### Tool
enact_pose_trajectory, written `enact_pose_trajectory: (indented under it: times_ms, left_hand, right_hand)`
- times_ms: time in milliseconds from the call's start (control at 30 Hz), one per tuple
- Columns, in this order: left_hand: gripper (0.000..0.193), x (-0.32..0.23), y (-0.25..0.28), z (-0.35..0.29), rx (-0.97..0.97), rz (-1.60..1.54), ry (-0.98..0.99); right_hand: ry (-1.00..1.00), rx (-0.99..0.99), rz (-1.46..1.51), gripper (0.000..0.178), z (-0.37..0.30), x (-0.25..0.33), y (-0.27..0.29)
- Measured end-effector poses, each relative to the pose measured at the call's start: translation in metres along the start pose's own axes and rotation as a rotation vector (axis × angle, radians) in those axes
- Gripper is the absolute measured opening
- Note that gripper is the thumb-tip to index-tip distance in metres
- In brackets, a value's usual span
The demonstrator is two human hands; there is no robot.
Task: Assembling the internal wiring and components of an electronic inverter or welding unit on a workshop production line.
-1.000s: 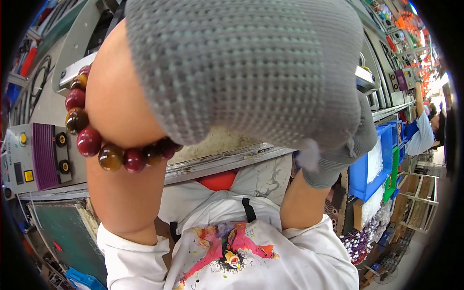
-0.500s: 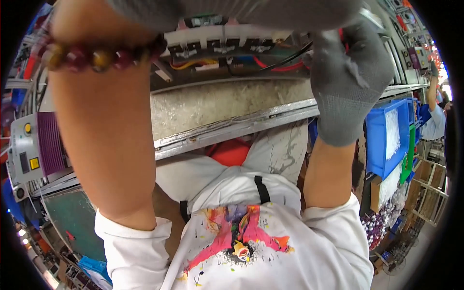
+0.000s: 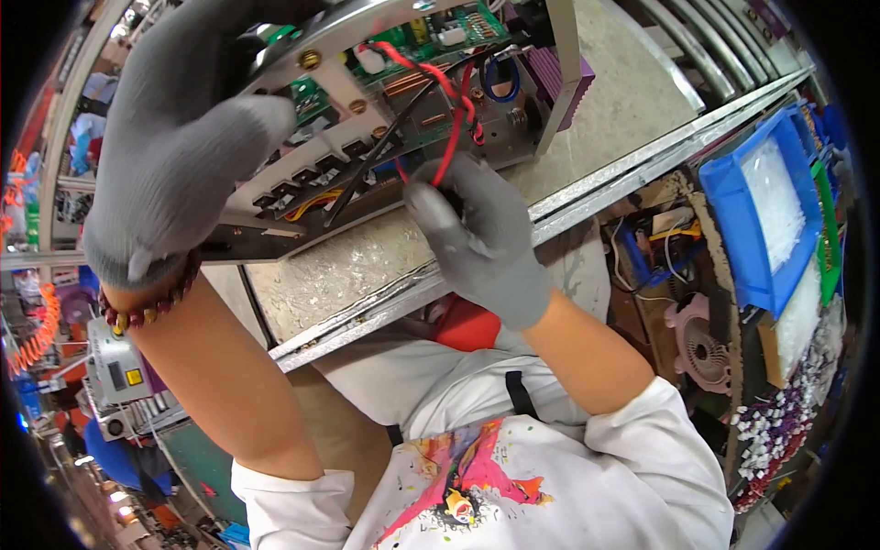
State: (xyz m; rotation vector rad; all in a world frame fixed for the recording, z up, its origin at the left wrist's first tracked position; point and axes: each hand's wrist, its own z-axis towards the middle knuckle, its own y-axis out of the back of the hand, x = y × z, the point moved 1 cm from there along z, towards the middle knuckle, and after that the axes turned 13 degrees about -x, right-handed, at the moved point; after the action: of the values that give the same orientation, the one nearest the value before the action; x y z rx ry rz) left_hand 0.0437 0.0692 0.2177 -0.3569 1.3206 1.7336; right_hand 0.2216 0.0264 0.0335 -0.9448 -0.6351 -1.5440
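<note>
The red cable [image 3: 444,83] loops from inside the open chassis [image 3: 566,69] to its near side, where the right hand's [image 3: 478,240] grip is pinched on it. At the chassis's left end, the left hand's [image 3: 183,165] grip is partly hidden; I cannot tell whether it holds. Beneath the chassis lies the worktop [image 3: 335,286]. The step looks like cable handling; moving on calls for slack past the chassis rim.

Right of the right grip [image 3: 486,243], 1 blue plastic bin [image 3: 733,229] holds whitish material [image 3: 775,197], 1 green bin [image 3: 830,234] just beside it. Nearer that grip sits 1 pink fan-like housing [image 3: 704,348]. Metal rollers [image 3: 701,50] lie to its upper right. Below the left grip [image 3: 188,151] are 1 grey instrument box [image 3: 105,353] and, further left, 1 orange coiled hose [image 3: 38,332].
</note>
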Motion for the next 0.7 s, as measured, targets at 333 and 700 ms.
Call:
enact_pose_trajectory:
  times_ms: [333, 700]
  left_hand:
    - [0.082, -0.014, -0.012, 0.005, -0.032, 0.059, 0.058]
    - [0.069, -0.018, -0.015, 0.0, -0.009, -0.119, 0.102]
  right_hand:
    - [0.525, 0.035, -0.324, 0.03, 0.0, 0.003, 0.037]
    - [0.428, 0.017, -0.757, 0.026, 0.022, -0.007, -0.002]
